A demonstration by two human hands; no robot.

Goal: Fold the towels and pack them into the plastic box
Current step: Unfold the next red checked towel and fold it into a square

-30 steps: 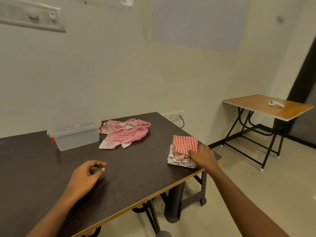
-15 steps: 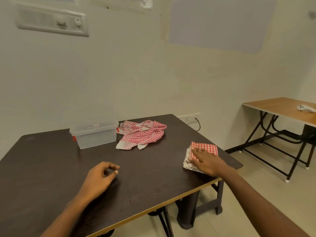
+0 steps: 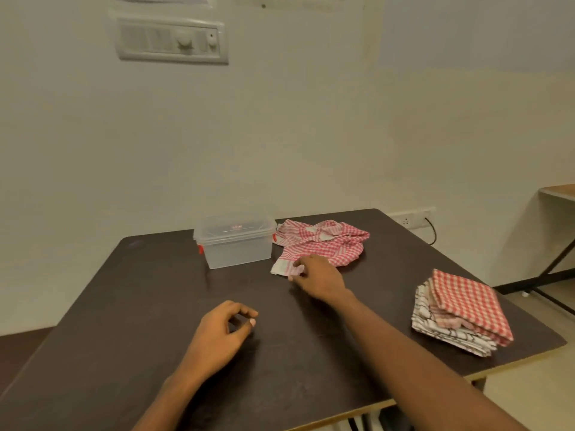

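The big dark worktop (image 3: 140, 306) holds everything. Near its far side lies a loose red-and-white towel (image 3: 326, 244), all crumpled up, just beside the plastic box (image 3: 236, 247). A pile of folded towels (image 3: 460, 309) sits near the right edge, well apart from the box. The box is see-through, its lid looks to be on, and no towel seems to be inside.

The right hand (image 3: 320, 276) reaches out to the near white corner of the loose towel and touches it. I cannot tell if it has pinched the cloth. The left hand (image 3: 221, 331) rests on the worktop, loosely curled, holding nothing.

The towel looks soft, light and floppy. It will sag and bunch up, so I think two corners are the best places to hold, one for each hand.
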